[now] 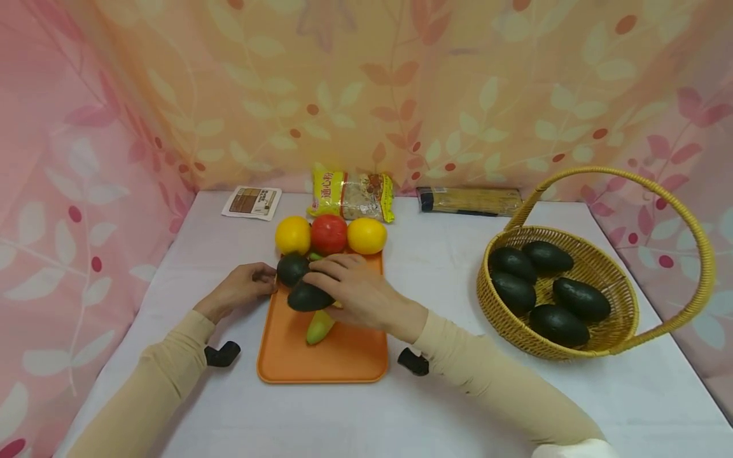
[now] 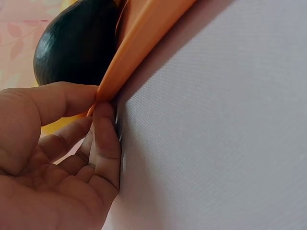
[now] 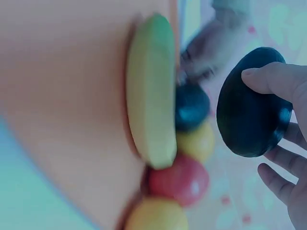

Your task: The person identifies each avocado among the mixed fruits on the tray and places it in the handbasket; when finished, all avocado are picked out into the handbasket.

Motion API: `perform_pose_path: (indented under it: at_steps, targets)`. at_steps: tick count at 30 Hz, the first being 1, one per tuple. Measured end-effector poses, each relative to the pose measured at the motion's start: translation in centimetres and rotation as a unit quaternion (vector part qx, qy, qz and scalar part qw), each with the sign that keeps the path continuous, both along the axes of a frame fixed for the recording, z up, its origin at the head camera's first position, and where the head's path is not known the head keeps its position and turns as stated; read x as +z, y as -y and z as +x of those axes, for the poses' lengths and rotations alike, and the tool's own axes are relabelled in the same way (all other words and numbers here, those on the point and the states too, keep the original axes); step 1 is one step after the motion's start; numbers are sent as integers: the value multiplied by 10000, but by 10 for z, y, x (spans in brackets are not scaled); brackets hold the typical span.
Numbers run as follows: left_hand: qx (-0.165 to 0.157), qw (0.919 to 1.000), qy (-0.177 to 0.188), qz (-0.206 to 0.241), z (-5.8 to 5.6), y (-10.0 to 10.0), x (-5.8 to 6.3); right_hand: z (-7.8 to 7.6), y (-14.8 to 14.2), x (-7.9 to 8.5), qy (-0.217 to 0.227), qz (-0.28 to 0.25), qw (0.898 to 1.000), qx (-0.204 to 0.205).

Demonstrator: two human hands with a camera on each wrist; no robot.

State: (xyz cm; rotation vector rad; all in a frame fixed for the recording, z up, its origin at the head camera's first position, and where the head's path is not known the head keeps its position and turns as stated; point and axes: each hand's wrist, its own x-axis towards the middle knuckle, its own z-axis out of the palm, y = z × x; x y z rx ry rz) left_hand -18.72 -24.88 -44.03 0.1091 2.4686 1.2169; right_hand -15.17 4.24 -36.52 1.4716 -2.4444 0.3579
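Note:
An orange tray (image 1: 323, 367) lies on the table. At its left rim, my left hand (image 1: 247, 289) pinches the tray edge (image 2: 139, 45) between thumb and index finger. Over the tray, my right hand (image 1: 357, 289) holds a dark green avocado (image 1: 306, 297), thumb on one side and fingers on the other. Another avocado (image 1: 292, 268) sits at the tray's left side, close to the left hand. A yellow-green banana (image 3: 152, 91) lies on the tray, partly covered by the right hand in the head view.
Along the tray's far end are two yellow fruits (image 1: 367, 236) with a red fruit (image 1: 329, 234) between them. Behind lie a yellow food bag (image 1: 352, 195), a flat packet (image 1: 252, 202) and a long packet (image 1: 472, 200). Right, a handled wicker basket (image 1: 490, 305) contains several avocados (image 1: 558, 325).

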Motion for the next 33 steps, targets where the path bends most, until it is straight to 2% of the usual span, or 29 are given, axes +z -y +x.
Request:
perform_pose_path:
  at_steps: [10, 14, 18, 22, 27, 29, 31, 33]
  targets:
    - [34, 9999, -106, -113, 0, 1, 3, -9, -102, 21, -318, -650, 9905, -1172]
    - [30, 9998, -107, -179, 0, 0, 2, -5, -145, 28, -457, -805, 9812, -1693]
    - [11, 9997, -111, -235, 0, -1, 0, 0, -189, 32, -577, -896, 9671, -2312]
    - [20, 9997, -150, -211, -1, -1, 0, 7, -227, 37, -492, -751, 9474, -3071]
    - [-6, 9997, -146, -179, 0, -2, 3, 13, -264, 44, -656, -383, 9216, -3806]
    - [-29, 9997, -157, -180, 1, -2, 5, 14, -275, 45, -805, -207, 9156, -3933]
    - [-23, 9997, -155, -171, 2, -2, 6, 17, -283, 44, -774, -7, 9113, -4045]
    - [-12, 9997, -150, -194, 2, -2, 6, 19, -290, 43, -704, 180, 9110, -4060]
